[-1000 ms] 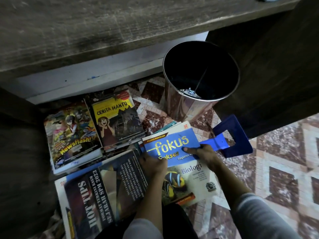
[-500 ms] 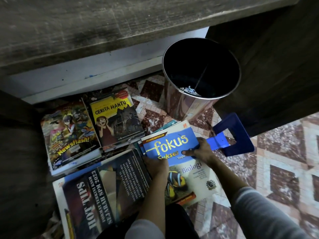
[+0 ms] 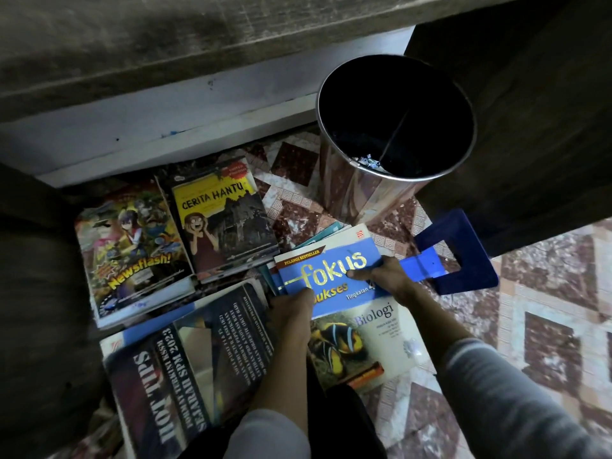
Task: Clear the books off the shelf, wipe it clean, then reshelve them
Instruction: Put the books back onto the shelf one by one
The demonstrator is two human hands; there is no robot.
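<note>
1. Over the last second very little has moved. My left hand (image 3: pixel 291 309) and right hand (image 3: pixel 387 276) stay on the blue Fokus Biologi book (image 3: pixel 334 260), and the right hand has crept slightly further up its right edge.
2. The left hand grips the book's lower left edge, thumb on the cover and fingers curled under. The right hand pinches the right edge, with its thumb lying across the blue title band.
3. The book lies on the tiled floor (image 3: pixel 546 326), topping a small pile whose teal edges (image 3: pixel 328 228) peek out behind it. It looks barely raised, if at all.
4. A blue bookend (image 3: pixel 460 256) runs out from under the right hand. I cannot tell whether that hand holds it too.
5. Beside the pile lie the Hot Tips book (image 3: pixel 185 369), Cerita Hantu (image 3: pixel 222 220) and Newsflash (image 3: pixel 132 253), all flat on the floor. A metal bin (image 3: pixel 357 193) stands just behind.
6. My reading is that the books are already off the shelf and I am settling a two-handed grip to lift this one. Whether the wiping is done, I cannot tell from here.
</note>
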